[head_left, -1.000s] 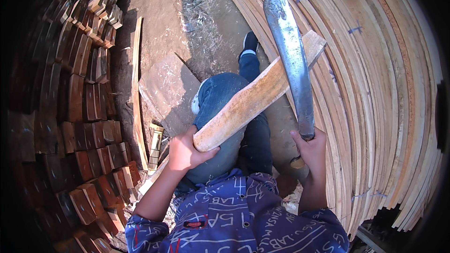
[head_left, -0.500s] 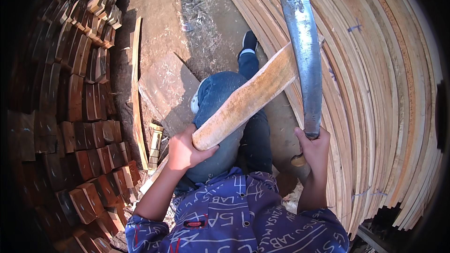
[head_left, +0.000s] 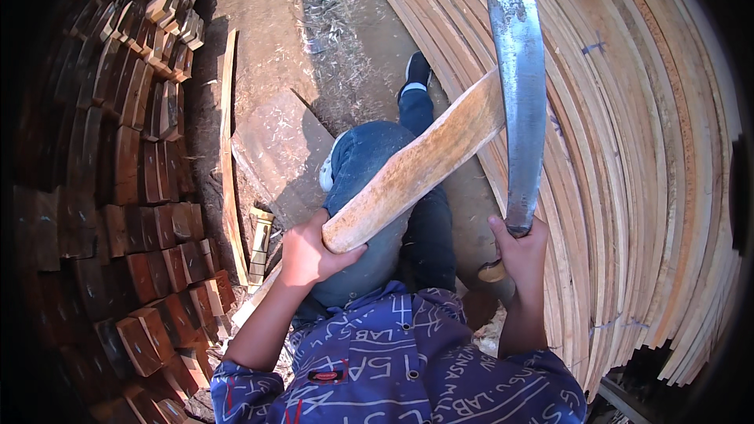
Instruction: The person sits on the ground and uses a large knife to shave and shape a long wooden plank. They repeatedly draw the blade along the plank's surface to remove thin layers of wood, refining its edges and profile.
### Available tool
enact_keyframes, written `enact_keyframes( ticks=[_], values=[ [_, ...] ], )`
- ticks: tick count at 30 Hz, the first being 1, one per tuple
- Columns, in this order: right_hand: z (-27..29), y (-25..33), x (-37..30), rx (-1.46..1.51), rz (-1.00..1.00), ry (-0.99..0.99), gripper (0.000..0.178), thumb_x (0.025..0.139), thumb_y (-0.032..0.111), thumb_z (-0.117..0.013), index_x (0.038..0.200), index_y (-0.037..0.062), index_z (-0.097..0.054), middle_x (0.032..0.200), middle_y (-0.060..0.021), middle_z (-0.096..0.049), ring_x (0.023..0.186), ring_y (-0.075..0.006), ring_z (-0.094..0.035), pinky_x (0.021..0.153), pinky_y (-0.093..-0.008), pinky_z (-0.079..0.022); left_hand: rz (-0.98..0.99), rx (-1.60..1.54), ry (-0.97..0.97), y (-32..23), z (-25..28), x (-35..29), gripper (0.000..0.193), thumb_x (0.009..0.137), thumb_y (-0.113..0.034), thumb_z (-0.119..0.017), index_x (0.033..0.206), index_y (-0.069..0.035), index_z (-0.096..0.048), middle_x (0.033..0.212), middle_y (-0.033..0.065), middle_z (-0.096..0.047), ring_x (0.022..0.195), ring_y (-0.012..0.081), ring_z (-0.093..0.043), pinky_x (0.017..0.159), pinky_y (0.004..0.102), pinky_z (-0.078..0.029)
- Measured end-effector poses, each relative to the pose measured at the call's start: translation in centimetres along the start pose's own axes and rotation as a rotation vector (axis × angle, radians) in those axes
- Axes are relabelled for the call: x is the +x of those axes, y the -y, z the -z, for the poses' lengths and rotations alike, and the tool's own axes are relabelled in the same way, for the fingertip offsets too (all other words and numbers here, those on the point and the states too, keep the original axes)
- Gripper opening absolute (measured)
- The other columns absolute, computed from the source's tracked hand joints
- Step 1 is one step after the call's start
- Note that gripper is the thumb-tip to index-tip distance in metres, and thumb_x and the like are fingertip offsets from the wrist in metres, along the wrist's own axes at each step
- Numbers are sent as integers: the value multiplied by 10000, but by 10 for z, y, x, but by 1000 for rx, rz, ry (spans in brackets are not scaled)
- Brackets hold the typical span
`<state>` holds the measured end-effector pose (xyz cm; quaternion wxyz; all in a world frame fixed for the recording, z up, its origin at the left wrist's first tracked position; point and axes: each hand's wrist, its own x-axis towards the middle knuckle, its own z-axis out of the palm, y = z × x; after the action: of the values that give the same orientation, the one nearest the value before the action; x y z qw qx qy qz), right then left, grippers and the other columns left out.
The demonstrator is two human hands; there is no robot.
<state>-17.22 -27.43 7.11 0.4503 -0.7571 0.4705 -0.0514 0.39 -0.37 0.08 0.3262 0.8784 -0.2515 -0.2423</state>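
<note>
My left hand (head_left: 314, 250) is closed round the near end of a pale, rough-faced piece of wood (head_left: 416, 163). The wood slants up to the right across my raised leg. In my right hand (head_left: 521, 250) is a machete (head_left: 521, 102), its broad grey blade pointing away from me, nearly upright in view. The blade crosses in front of the wood's far end and hides its tip; whether they touch I cannot tell. Most of the machete's handle is covered by my fingers, with its rounded butt (head_left: 492, 272) showing below.
Stacked brown wooden blocks (head_left: 149, 220) rise along the left. Long curved pale planks (head_left: 620, 149) fill the right side. A flat board (head_left: 283, 153) and a thin wooden strip (head_left: 228, 149) lie on the dirt floor, with wood shavings (head_left: 334, 23) farther off.
The machete blade has shifted slightly right and turned, showing more of its broad face. My right hand moved a little left. The left hand and the piece of wood stay nearly still.
</note>
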Motion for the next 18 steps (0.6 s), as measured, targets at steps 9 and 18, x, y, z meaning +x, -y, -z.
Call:
enact_keyframes(
  ticks=[9,18],
  values=[
    [5,-5,-6,76,-145,54,267,816,187,-786,887,-44,-672,701,-87,-674,627,-156,-636,599,-309,-497,-80,-9,-55,7,-4,0,567,593,-497,-812,814,-24,-592,712,222,-660,699,384,-684,634,430,-543],
    [-4,-9,-5,-2,126,70,203,826,123,-773,812,-17,-628,591,-25,-586,450,-80,-512,425,-247,-381,-93,-10,-73,7,-4,-1,553,596,-485,-814,806,-21,-600,724,220,-664,705,382,-685,630,429,-540]
  ],
)
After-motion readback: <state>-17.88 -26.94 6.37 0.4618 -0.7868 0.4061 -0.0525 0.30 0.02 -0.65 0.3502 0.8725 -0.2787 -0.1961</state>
